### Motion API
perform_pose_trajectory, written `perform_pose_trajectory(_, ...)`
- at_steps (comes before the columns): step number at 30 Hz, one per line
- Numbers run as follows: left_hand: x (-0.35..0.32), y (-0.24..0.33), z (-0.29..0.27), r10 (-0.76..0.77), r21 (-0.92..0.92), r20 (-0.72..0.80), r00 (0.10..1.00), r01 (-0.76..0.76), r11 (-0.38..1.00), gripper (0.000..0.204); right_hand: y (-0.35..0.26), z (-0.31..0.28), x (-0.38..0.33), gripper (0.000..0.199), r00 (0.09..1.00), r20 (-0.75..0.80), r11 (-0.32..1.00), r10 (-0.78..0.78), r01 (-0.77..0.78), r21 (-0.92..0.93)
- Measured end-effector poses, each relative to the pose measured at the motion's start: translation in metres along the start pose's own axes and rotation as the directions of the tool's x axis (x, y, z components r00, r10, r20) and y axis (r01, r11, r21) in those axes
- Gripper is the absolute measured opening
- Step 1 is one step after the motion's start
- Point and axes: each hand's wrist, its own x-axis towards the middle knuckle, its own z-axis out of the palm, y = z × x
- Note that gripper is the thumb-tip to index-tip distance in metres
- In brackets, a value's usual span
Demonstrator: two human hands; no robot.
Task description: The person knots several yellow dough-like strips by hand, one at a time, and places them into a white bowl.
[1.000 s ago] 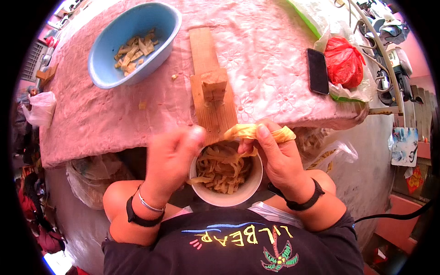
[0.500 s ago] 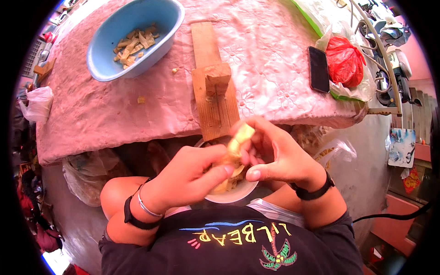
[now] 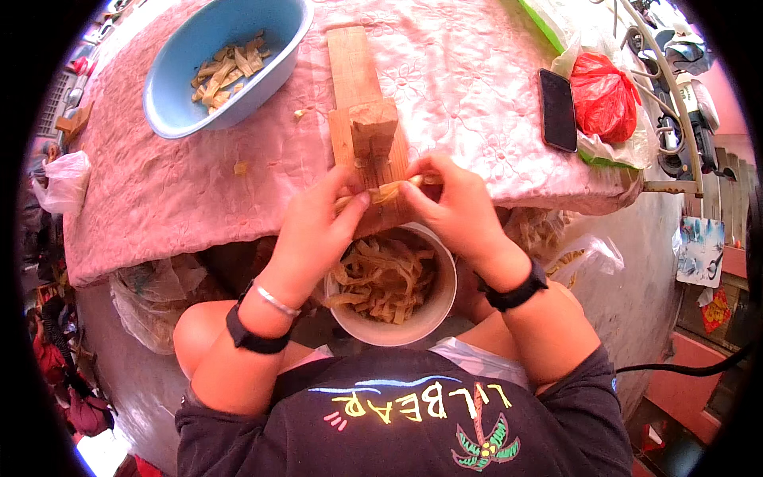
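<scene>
Between my two hands a pale yellow strip (image 3: 387,192) is stretched across the wooden board, just in front of an upright wood block (image 3: 373,127). My left hand (image 3: 327,208) pinches one end between thumb and fingers. The other end is pinched by my right hand (image 3: 447,195). The strip looks dried and folded; I cannot tell whether it touches the wooden board (image 3: 354,67). Below my hands, between my knees, a white bucket (image 3: 451,290) holds many tan, curled strips (image 3: 387,278).
A blue basin (image 3: 262,91) with short cut strips (image 3: 230,71) stands on the pink-covered table (image 3: 278,191) at far left. A black phone (image 3: 558,110) and a red plastic bag (image 3: 604,97) lie at right. Small scraps dot the cloth, and plastic bags hang or lie around the table.
Both hands have moved forward from above the bucket to the wooden board, carrying the strip. The strip is now held out lengthwise between them, and the bucket's contents are uncovered.
</scene>
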Motion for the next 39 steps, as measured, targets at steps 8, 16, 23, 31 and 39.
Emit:
perform_pose_trajectory(8, -0.013, 0.009, -0.006, -0.102, -0.295, -0.016, 0.995, 0.093, 0.951, 0.012, -0.013, -0.022, -0.013, 0.019, 0.998, 0.038, 0.956, 0.046, -0.055, 0.289)
perform_pose_trajectory(16, 0.002, -0.003, 0.003, -0.128, -0.06, -0.132, 0.983, 0.121, 0.991, 0.013, 0.004, 0.005, 0.002, 0.018, 0.988, -0.115, 0.993, -0.105, 0.098, -0.067)
perform_pose_trajectory(23, -0.018, 0.037, -0.008, -0.108, -0.679, 0.128, 0.986, 0.166, 0.715, 0.022, -0.031, -0.03, -0.026, 0.039, 0.935, 0.184, 0.953, -0.302, 0.303, 0.023)
perform_pose_trajectory(31, -0.031, 0.055, 0.003, -0.094, -0.712, 0.322, 0.942, 0.306, 0.632, 0.057, -0.057, -0.006, -0.045, 0.032, 0.963, 0.26, 0.418, 0.067, -0.264, 0.869)
perform_pose_trajectory(39, -0.042, 0.073, -0.025, 0.476, -0.398, 0.241, 0.846, -0.361, 0.843, 0.038, -0.063, -0.083, -0.029, 0.028, 0.943, 0.315, 0.914, 0.104, -0.216, 0.342)
